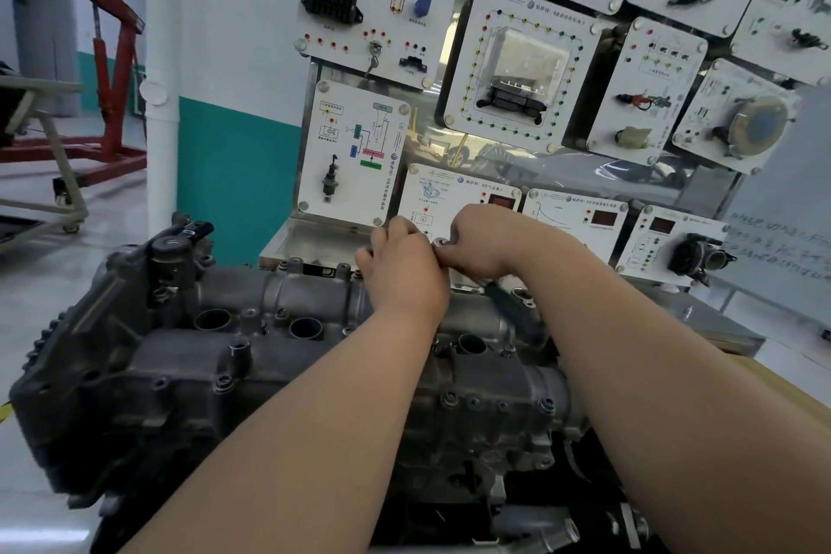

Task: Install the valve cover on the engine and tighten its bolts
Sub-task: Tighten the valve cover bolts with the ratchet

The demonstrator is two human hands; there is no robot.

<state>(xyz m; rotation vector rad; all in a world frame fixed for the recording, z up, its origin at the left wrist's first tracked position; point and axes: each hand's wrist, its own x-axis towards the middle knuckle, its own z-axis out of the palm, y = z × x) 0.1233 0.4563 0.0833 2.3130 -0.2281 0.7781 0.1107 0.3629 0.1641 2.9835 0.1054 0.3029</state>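
Engine fills the lower frame, long axis running left to right. Valve cover already sits on top of it, apparently square along all four edges.

Both arms reach across to the cover's far edge, right of its middle. Left hand: back to camera, fingers curled under; what they hold is hidden, cannot tell. Right hand: fingers curled, tips pinching a small silver part that sits between the two hands. Bolt or socket: unclear.

Dark handle lies on the cover beneath the right wrist, upper end lost under the hands; grip on it cannot be told.

Bolts are in place along the cover's near edge.

Judgement: cover placement done. Bolt work under way at the far edge. Tightness of any bolt not verifiable, so the final tightening pass probably remains.
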